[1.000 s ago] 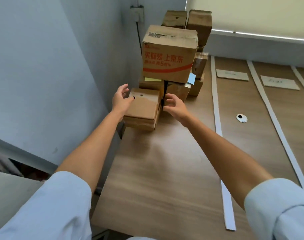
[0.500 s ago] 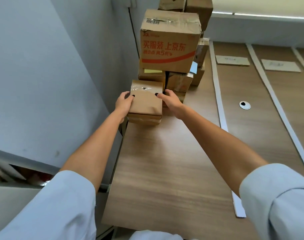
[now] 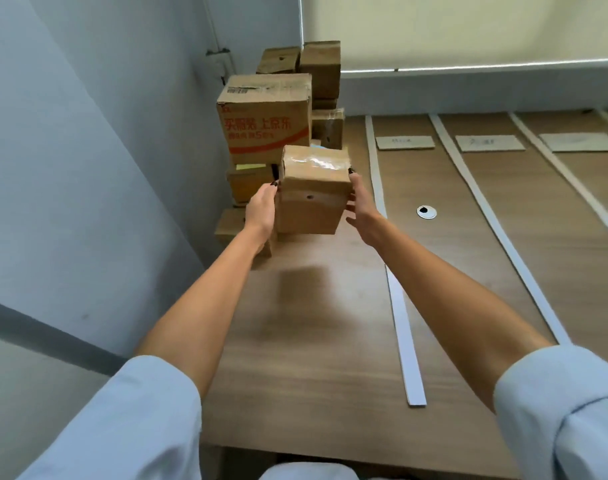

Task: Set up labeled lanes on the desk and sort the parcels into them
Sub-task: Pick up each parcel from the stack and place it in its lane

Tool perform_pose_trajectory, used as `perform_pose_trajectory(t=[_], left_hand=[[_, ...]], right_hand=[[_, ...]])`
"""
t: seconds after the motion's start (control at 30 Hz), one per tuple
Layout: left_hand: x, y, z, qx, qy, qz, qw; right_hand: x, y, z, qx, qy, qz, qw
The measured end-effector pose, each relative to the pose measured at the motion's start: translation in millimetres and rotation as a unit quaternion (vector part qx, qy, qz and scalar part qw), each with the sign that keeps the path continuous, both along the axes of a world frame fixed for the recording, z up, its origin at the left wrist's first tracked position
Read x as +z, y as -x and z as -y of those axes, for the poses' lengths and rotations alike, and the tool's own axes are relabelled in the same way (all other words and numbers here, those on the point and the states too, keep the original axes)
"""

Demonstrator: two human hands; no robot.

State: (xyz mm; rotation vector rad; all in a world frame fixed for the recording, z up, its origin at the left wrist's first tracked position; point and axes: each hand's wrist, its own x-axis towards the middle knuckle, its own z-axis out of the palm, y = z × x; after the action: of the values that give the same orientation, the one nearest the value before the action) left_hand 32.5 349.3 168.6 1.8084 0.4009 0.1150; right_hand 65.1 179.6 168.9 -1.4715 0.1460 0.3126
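The left hand point(image 3: 261, 211) and the right hand point(image 3: 359, 206) clamp a small taped cardboard parcel point(image 3: 313, 190) between them, one on each side, fingers curled round its side edges with dark-nailed fingertips showing at the upper corners. The parcel is held clear of the counter point(image 3: 330, 323) — its blurred shadow lies on the wood below — and it is tipped so the taped top faces away, a small dark hole showing on the near face. Just behind the parcel stands the stack of cardboard boxes in the corner against the wall: a large carton with red print point(image 3: 264, 116) sits on a smaller box bearing a yellow sticky note point(image 3: 250, 167), more boxes rise behind them, and a low box point(image 3: 231, 225) lies beside the left wrist. To the right of the parcel, white tape strips point(image 3: 396, 306) run along the counter, marking off lanes — each lane has a cardboard label card point(image 3: 404, 142) at its far end, the writing too faint to read. A round cable grommet point(image 3: 426, 212) sits in the first lane.
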Motion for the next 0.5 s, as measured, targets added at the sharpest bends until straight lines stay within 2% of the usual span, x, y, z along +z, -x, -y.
perform_pose_trajectory(t=[0.2,0.3,0.43,0.5], left_hand=[[5.0,20.1,112.4,0.012,0.066,0.049,0.997],[11.8,31.1,166.0,-0.002,0.067,0.077,0.995],[3.6,29.3,209.3,-0.021,0.026,0.067,0.997],[5.3,29.3,227.3,-0.018,0.032,0.058,0.998]], right_hand=[[-4.7,22.8,112.3,-0.062,0.038,-0.007,0.997],[-8.3,37.9,165.6,-0.065,-0.020,-0.005,0.998],[-11.9,54.9,225.2,0.005,-0.101,0.026,0.995],[-12.4,60.2,247.7,0.005,-0.126,0.036,0.991]])
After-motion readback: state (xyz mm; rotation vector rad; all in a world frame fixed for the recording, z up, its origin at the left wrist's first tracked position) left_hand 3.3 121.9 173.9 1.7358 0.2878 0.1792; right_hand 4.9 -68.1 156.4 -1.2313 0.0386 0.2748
